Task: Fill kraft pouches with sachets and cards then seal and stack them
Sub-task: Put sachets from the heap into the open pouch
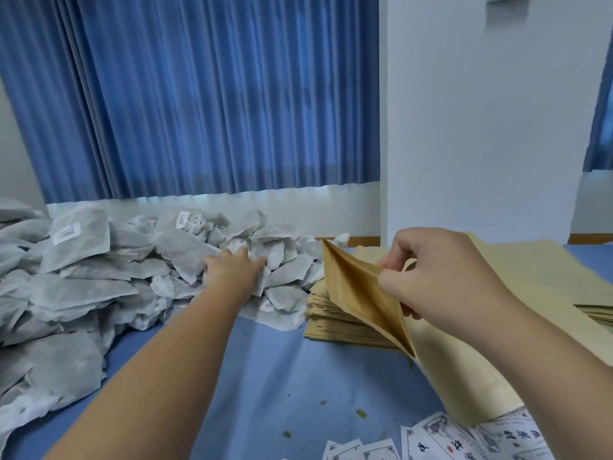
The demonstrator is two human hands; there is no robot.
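My right hand (pixel 441 280) pinches the rim of a kraft pouch (pixel 361 293) and holds its mouth wide open, tilted toward the left. My left hand (pixel 237 265) reaches far forward into the heap of grey-white sachets (pixel 99 280) and lies on top of them, fingers spread among the sachets; whether it grips one I cannot tell. Printed white cards (pixel 447 439) lie at the near right edge of the blue table.
A stack of flat kraft pouches (pixel 335 323) sits under and behind the open pouch, and more lie at the far right (pixel 537 277). The sachet heap covers the table's left side. Blue tabletop (pixel 282 376) carries small green crumbs. Blue curtain and white wall stand behind.
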